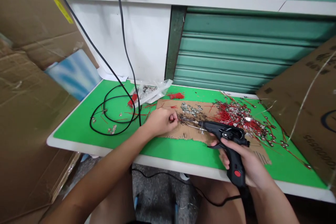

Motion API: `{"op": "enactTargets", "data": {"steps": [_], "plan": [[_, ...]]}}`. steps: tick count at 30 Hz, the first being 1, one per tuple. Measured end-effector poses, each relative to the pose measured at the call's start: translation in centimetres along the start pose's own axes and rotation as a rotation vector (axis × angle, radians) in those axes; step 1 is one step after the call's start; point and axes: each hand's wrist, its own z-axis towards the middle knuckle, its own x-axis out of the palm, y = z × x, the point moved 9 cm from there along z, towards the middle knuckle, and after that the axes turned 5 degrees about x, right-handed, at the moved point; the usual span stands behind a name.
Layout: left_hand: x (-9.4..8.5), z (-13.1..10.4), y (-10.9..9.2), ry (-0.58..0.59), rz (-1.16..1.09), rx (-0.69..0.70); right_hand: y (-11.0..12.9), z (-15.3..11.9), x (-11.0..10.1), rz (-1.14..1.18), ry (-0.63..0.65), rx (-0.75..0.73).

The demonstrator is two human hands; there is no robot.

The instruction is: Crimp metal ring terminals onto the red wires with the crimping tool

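Observation:
My right hand point(246, 161) is wrapped round the grip of a black soldering gun point(235, 157) with a red button on its handle. The gun's thin metal tip points left, over a piece of cardboard point(194, 133) with scorched marks. Close to that tip, my left hand point(164, 120) is closed in a pinch; what lies between its fingertips is too small to make out. Small round metal pieces point(191, 108) lie on the cardboard just behind the tip. Right of them is a heap of red wires with metal pieces point(236, 117) attached.
Clear plastic bags point(154, 91) of metal parts and a bundle of red wires point(176, 96) lie at the back of the green tabletop point(78, 129). A black cable point(105, 133) coils at the left. Cardboard boxes point(309, 112) flank both sides. The gun's cord point(168, 174) hangs below.

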Motion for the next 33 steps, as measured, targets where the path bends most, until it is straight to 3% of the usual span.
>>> {"op": "enactTargets", "data": {"steps": [11,33], "plan": [[0.19,0.06,0.18,-0.013,0.001,-0.01,-0.22,-0.06,0.0,0.003,-0.029,0.044],[0.43,0.17,0.19,0.005,0.035,0.004,-0.21,-0.1,-0.27,-0.046,-0.058,-0.002]]}}
